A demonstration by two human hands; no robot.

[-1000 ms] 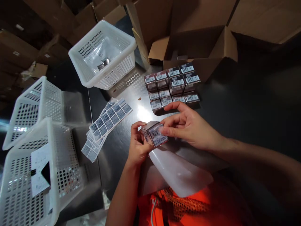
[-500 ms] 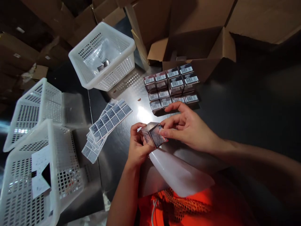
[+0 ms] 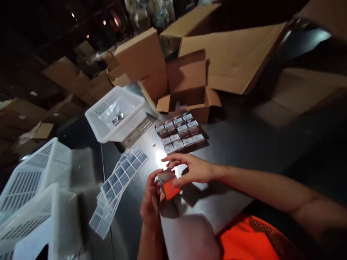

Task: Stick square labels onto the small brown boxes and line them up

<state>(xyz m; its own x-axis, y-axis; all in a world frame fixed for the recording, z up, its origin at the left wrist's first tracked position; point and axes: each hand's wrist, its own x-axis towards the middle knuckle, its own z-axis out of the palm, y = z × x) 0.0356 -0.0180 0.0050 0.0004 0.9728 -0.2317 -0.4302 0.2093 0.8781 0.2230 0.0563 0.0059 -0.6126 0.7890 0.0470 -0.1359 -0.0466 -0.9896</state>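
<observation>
The left hand [image 3: 151,200] grips a small box [image 3: 171,188], which lies between the two hands with one face showing orange. The right hand [image 3: 192,168] curves over it, fingers parted and thumb at its edge; whether it grips cannot be told. Below the hands, towards the body, is a whitish sheet [image 3: 189,234]. Left of the left hand, printed label sheets [image 3: 121,179] overlap on the dark table [image 3: 238,144]. Just beyond the right hand stand grouped barcoded boxes [image 3: 179,135], with an open carton [image 3: 200,112] behind them. A white basket [image 3: 132,123] sits farther off, ahead and left of both hands.
</observation>
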